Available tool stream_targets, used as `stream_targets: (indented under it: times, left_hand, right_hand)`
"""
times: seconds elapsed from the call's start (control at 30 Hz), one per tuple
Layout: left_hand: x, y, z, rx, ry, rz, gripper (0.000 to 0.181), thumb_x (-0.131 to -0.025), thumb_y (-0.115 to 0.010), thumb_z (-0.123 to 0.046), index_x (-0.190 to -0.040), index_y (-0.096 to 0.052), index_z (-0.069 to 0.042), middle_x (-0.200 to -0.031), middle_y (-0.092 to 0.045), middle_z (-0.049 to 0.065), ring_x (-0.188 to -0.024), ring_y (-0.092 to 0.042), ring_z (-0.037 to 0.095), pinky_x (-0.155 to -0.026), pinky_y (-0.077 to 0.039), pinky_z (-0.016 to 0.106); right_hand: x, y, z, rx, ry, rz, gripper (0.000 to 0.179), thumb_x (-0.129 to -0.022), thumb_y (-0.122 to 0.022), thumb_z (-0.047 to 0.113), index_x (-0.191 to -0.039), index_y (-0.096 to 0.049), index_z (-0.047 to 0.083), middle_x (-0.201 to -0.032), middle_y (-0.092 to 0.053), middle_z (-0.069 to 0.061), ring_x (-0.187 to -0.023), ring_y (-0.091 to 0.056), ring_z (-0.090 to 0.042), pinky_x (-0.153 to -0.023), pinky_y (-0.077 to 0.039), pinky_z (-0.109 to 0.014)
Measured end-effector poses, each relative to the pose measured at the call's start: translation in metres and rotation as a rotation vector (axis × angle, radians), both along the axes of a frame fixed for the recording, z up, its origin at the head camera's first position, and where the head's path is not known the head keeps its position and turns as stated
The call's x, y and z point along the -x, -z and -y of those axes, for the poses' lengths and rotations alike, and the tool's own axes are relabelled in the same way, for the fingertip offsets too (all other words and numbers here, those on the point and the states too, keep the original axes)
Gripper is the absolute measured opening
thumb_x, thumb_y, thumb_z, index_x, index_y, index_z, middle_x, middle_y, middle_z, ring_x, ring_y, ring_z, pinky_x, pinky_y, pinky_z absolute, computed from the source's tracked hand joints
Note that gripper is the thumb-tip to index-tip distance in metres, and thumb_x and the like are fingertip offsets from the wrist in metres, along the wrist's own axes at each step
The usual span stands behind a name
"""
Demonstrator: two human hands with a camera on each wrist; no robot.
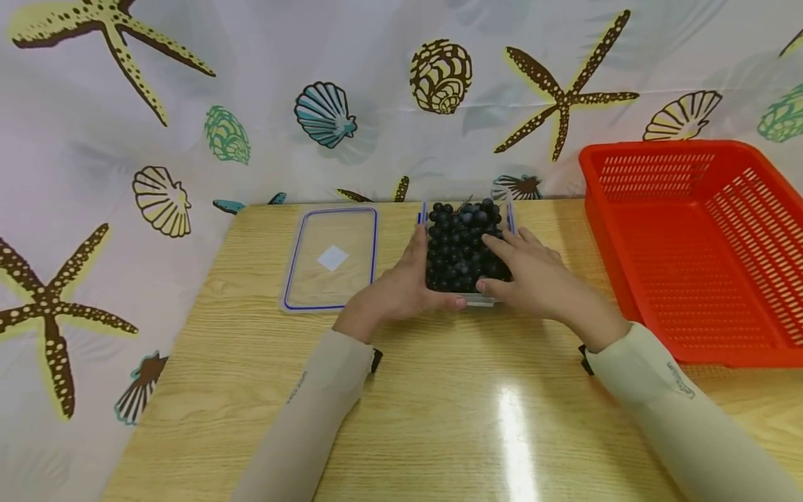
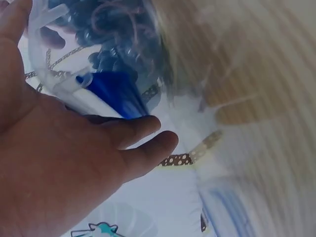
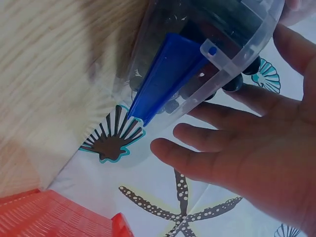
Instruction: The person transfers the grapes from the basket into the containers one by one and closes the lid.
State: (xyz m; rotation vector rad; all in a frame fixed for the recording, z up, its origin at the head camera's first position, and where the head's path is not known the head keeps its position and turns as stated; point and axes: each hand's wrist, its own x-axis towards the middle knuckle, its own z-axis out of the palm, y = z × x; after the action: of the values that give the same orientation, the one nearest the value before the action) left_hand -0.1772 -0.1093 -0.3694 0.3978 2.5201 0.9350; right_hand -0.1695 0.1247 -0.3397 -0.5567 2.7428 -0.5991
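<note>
Straight ahead at twelve o'clock, the clear box [image 1: 482,302] is seen, its long axis laid roughly twelve to six. It is braced from nine by the left hand [image 1: 406,284], fingers fairly straight; from three, just as near, its heaped, dark, round grapes [image 1: 453,245] are touched by the right hand [image 1: 533,279], fingers spread.

R hand [image 3: 261,143] at clr box [image 3: 254,42] w/ grapes [image 3: 233,83], blue latch [image 3: 168,81]; red basket [image 3: 54,215] btm-L.

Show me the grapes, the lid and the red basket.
Grapes [image 1: 454,251], head view: middle of the heap.
Lid [image 1: 327,284], head view: lower part of its clear panel.
Red basket [image 1: 705,268], head view: its bare floor.
</note>
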Motion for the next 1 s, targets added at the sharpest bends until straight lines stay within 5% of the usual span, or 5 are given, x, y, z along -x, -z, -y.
stream_targets:
  times: [0.23,0.53,0.67,0.83,1.0]
  left_hand:
    - [0.001,-0.014,0.028,-0.039,0.019,-0.053,0.119,-0.086,-0.072,-0.062,-0.162,0.011,-0.025,-0.168,0.01,0.007,-0.153,0.0,0.029,-0.118,-0.017,0.052]
    - [0.013,-0.022,0.105,0.032,-0.165,-0.144,0.077,-0.103,-0.051,-0.054,-0.161,-0.026,-0.01,-0.165,-0.022,0.016,-0.151,-0.017,0.036,-0.116,-0.021,0.057]
    - [0.017,-0.022,0.135,0.092,-0.224,-0.111,0.079,-0.104,-0.05,-0.052,-0.162,-0.021,-0.006,-0.165,-0.018,0.022,-0.15,-0.014,0.042,-0.116,-0.018,0.061]
    - [0.024,-0.019,0.156,0.198,-0.26,-0.031,0.09,-0.104,-0.051,-0.048,-0.16,-0.004,0.003,-0.163,-0.005,0.033,-0.148,-0.009,0.051,-0.114,-0.016,0.065]
    - [0.027,-0.014,0.163,0.273,-0.269,0.065,0.097,-0.104,-0.048,-0.048,-0.154,0.007,0.014,-0.158,-0.002,0.042,-0.144,-0.007,0.058,-0.113,-0.017,0.065]
  right_hand:
    - [-0.005,-0.01,-0.009,0.189,0.065,-0.082,0.065,-0.104,-0.058,0.028,-0.158,-0.032,0.005,-0.162,-0.022,-0.026,-0.149,-0.016,-0.044,-0.113,-0.017,-0.067]
    - [-0.018,-0.029,0.03,0.527,0.161,-0.175,0.044,-0.106,-0.051,0.02,-0.149,-0.051,0.013,-0.143,-0.055,-0.013,-0.129,-0.052,-0.032,-0.105,-0.04,-0.051]
    - [-0.029,-0.028,0.077,0.62,0.059,-0.065,0.048,-0.105,-0.052,0.02,-0.152,-0.047,0.016,-0.152,-0.048,-0.008,-0.135,-0.048,-0.028,-0.105,-0.042,-0.048]
    - [-0.028,-0.015,0.141,0.551,-0.042,0.154,0.063,-0.105,-0.055,0.026,-0.161,-0.029,0.014,-0.165,-0.025,-0.008,-0.151,-0.02,-0.023,-0.116,-0.028,-0.048]
    - [-0.006,0.002,0.186,0.476,0.066,0.291,0.074,-0.102,-0.054,0.026,-0.164,-0.015,0.012,-0.167,0.002,-0.021,-0.153,0.005,-0.03,-0.118,-0.016,-0.055]
